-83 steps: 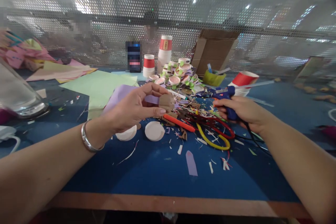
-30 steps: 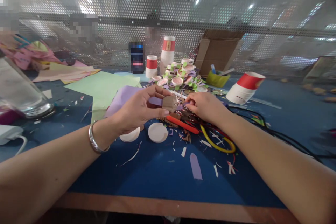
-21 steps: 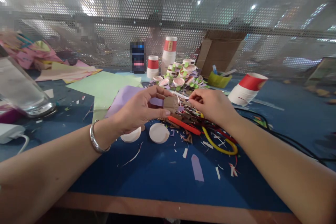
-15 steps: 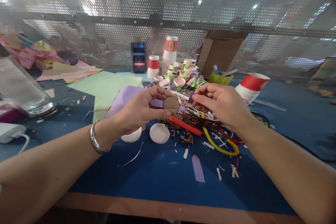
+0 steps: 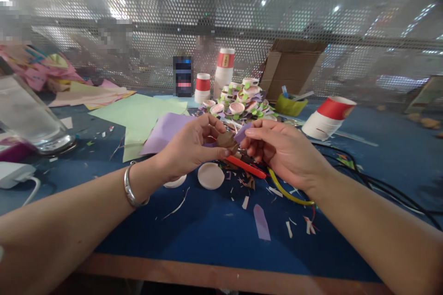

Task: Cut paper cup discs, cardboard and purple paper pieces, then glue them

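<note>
My left hand pinches a small brown paper piece between thumb and fingers. Close on its right, my right hand grips a small purple paper strip, which meets the edge of the brown piece. Under the hands lie an orange-red stick-like tool and a yellow handle loop. Two white discs are near my left hand, one in full view and one partly hidden by the hand. A loose purple strip lies nearer the table's front edge.
Small decorated cup pieces are heaped behind the hands, beside stacked paper cups. Another cup stack leans at right. Green paper, purple sheets and a glass are at left. Black cables run at right.
My right hand has moved left and slightly down, bringing its purple strip up against the brown piece. My left hand has barely shifted, and the purple strip on its brown piece is no longer visible.
</note>
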The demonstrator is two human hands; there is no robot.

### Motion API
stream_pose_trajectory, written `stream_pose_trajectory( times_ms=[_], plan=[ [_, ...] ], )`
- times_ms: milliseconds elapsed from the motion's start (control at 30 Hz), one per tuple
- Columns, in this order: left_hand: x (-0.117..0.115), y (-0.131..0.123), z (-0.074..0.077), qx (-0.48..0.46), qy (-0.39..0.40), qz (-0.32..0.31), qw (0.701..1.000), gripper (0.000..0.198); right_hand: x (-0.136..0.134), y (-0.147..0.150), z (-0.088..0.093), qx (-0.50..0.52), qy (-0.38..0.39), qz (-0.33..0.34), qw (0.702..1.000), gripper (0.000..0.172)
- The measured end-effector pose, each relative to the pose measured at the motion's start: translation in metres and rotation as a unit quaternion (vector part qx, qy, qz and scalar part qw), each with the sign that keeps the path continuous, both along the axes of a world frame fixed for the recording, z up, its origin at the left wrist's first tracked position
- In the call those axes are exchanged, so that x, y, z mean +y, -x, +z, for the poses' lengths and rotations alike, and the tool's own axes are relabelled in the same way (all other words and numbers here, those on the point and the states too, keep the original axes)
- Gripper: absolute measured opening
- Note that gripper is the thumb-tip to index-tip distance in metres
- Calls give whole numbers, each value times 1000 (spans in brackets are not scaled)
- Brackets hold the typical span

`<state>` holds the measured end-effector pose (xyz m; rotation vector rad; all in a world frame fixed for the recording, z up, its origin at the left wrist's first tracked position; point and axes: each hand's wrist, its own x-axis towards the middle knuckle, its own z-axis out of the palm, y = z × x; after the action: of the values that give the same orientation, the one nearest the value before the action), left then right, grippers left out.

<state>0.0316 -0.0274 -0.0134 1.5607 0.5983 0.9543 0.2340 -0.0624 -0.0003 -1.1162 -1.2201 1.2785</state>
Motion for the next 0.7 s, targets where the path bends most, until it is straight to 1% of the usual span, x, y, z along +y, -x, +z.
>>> stream_pose_trajectory(
  times_ms=[200,333,700],
  plan=[
    [-3,-2,-1,-8,41,-3,999,36,-1,5,-1,3,-4,-11,1000,12],
    [-7,-5,0,-16,61,-13,998,40,-2,7,-2,2,-15,-13,1000,11],
    [-8,-6,0,-22,57,-22,998,40,-4,8,-4,-23,-41,-13,999,11]
  ],
)
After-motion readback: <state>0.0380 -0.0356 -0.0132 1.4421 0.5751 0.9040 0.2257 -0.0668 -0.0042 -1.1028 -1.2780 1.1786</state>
